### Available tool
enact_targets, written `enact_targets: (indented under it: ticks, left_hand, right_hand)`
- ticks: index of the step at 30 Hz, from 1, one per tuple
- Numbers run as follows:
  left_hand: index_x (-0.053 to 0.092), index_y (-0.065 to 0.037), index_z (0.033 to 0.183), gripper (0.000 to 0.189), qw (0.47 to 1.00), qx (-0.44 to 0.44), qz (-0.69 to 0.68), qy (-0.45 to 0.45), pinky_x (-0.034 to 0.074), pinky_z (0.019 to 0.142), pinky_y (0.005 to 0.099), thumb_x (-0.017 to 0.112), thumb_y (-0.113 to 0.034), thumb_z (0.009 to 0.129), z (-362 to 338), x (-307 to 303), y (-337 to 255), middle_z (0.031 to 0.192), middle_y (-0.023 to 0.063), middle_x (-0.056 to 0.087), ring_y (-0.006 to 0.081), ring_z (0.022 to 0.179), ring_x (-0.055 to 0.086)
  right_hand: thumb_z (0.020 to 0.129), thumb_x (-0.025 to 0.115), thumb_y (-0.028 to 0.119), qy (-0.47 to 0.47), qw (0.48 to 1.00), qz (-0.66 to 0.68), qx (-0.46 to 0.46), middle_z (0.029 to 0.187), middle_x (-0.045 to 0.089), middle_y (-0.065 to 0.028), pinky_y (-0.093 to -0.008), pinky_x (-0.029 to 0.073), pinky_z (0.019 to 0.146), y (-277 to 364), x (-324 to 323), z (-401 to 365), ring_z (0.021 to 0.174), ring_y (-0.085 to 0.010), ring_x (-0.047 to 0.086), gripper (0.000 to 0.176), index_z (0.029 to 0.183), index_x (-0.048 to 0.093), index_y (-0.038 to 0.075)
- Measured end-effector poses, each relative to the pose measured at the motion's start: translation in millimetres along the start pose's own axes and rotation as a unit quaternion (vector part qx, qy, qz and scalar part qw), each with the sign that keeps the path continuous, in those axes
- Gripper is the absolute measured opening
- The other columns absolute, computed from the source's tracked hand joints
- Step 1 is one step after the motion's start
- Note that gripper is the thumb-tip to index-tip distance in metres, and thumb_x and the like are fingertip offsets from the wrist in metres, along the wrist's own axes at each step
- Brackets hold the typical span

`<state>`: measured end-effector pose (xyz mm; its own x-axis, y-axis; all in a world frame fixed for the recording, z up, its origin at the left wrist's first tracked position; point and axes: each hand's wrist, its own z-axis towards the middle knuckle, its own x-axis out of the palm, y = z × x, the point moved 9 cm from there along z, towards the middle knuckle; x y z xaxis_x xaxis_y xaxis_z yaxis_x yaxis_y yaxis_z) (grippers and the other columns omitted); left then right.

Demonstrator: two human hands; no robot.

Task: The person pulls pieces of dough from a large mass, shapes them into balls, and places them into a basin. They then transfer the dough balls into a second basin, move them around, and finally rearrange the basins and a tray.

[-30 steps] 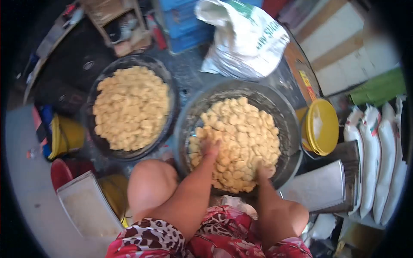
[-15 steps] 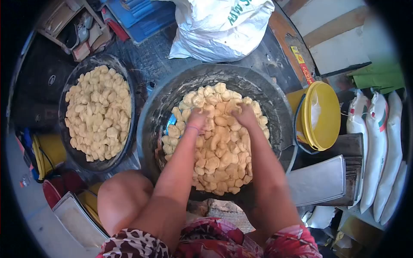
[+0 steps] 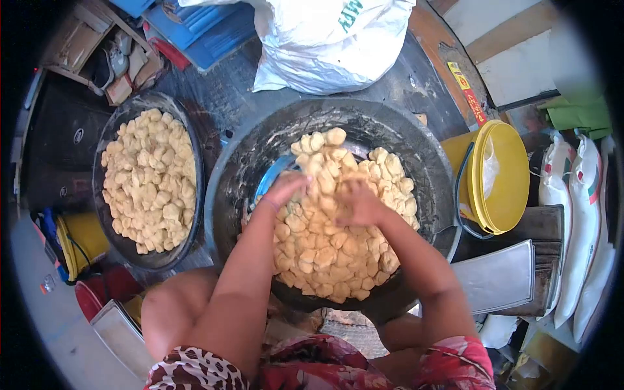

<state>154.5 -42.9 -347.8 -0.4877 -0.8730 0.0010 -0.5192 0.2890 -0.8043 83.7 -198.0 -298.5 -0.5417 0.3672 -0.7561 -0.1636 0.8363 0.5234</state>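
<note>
Touching dough pieces [image 3: 325, 244], both hands [image 3: 359, 203] work inside the basin [image 3: 234, 149].

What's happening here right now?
A person works both bare hands, left and right, in the heap of pale, dough-like pieces inside the large dark basin. A second dark tub, full of similar pieces, sits to the left, with neither hand in it.
</note>
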Motion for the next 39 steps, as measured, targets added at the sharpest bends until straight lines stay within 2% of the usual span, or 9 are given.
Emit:
enact_targets:
  ticks: [6,8,13,18,24,27,32,35,39]
  left_hand:
    - [0.060,-0.005,0.084,0.040,0.976,-0.072,0.128,0.163,0.041,0.082,0.0361,0.065,-0.043,0.074,-11.9,51.6,49.0,0.097,0.0106,0.054,0.0245,0.093,0.051]
    - [0.059,-0.004,0.087,0.040,0.934,0.218,0.209,-0.189,0.041,0.084,0.0372,0.065,-0.042,0.073,-14.6,5.6,10.5,0.099,0.0137,0.052,0.0281,0.095,0.049]
    - [0.055,-0.007,0.110,0.053,0.921,0.054,0.173,-0.346,0.034,0.095,0.0381,0.059,-0.046,0.075,11.1,-53.6,22.3,0.122,0.0183,0.046,0.0329,0.111,0.043]
    - [0.044,-0.005,0.125,0.063,0.978,0.018,0.089,-0.185,0.026,0.100,0.0346,0.054,-0.047,0.079,13.9,-5.9,41.3,0.130,0.0147,0.041,0.0276,0.121,0.037]
    - [0.057,-0.002,0.103,0.044,0.988,-0.039,-0.066,0.133,0.034,0.090,0.0277,0.063,-0.037,0.076,-31.0,29.3,46.1,0.102,0.0087,0.052,0.0155,0.102,0.046]
    - [0.054,-0.013,0.112,0.050,0.984,0.079,0.160,-0.006,0.033,0.092,0.0346,0.067,-0.039,0.072,-45.3,45.7,19.2,0.109,0.0107,0.047,0.0218,0.109,0.043]
    - [0.043,-0.023,0.128,0.073,0.872,0.100,0.461,-0.131,0.004,0.102,0.0581,0.059,-0.061,0.068,-8.3,43.2,-3.6,0.141,0.0172,0.022,0.0376,0.133,0.007]
    - [0.043,-0.021,0.128,0.073,0.941,-0.054,0.324,-0.078,0.001,0.101,0.0586,0.056,-0.063,0.070,13.8,21.1,9.3,0.145,0.0151,0.011,0.0391,0.133,-0.003]
    - [0.043,-0.014,0.128,0.080,0.986,-0.028,0.151,0.072,0.023,0.103,0.0431,0.062,-0.061,0.066,33.4,37.0,47.5,0.138,0.0157,0.028,0.0352,0.128,0.024]
  right_hand:
    - [0.067,0.067,0.046,0.141,0.946,0.290,0.001,0.107,0.054,-0.0147,-0.0372,0.042,0.085,-25.1,-23.5,-11.3,0.097,-0.0311,0.052,0.050,0.101,0.063,0.010]
    - [0.066,0.068,0.048,-0.004,0.975,0.198,0.098,0.102,0.058,-0.0157,-0.0334,0.043,0.083,-70.0,-64.1,17.9,0.091,-0.0302,0.056,0.050,0.099,0.065,0.010]
    - [0.066,0.064,0.054,-0.137,0.937,-0.025,0.321,0.113,0.054,-0.0213,-0.0362,0.041,0.088,-97.7,-47.1,79.6,0.107,-0.0348,0.050,0.074,0.120,0.051,0.004]
    - [0.066,0.060,0.060,-0.067,0.948,0.249,0.187,0.124,0.046,-0.0212,-0.0421,0.028,0.100,-71.1,6.3,72.6,0.119,-0.0351,0.038,0.080,0.124,0.047,0.007]
    - [0.063,0.064,0.056,-0.019,0.993,-0.063,-0.098,0.113,0.048,-0.0119,-0.0474,0.033,0.089,44.4,-3.7,-47.7,0.105,-0.0346,0.041,0.064,0.105,0.055,0.009]
    - [0.061,0.063,0.060,-0.015,0.975,-0.165,-0.145,0.121,0.042,-0.0105,-0.0497,0.032,0.088,61.4,21.3,-93.5,0.108,-0.0341,0.038,0.071,0.113,0.052,0.013]
    - [0.054,0.062,0.069,-0.066,0.986,-0.144,0.052,0.138,0.027,-0.0156,-0.0600,0.021,0.094,0.4,6.0,-45.1,0.122,-0.0374,0.028,0.093,0.130,0.039,0.021]
    - [0.047,0.064,0.071,-0.068,0.972,-0.168,0.148,0.145,0.012,-0.0141,-0.0700,0.011,0.094,-27.2,-25.2,23.3,0.132,-0.0398,0.010,0.103,0.135,0.031,0.027]
    - [0.047,0.067,0.067,0.071,0.968,-0.029,0.237,0.141,0.025,-0.0158,-0.0695,0.011,0.094,-58.1,1.3,48.9,0.126,-0.0383,0.029,0.104,0.134,0.034,0.021]
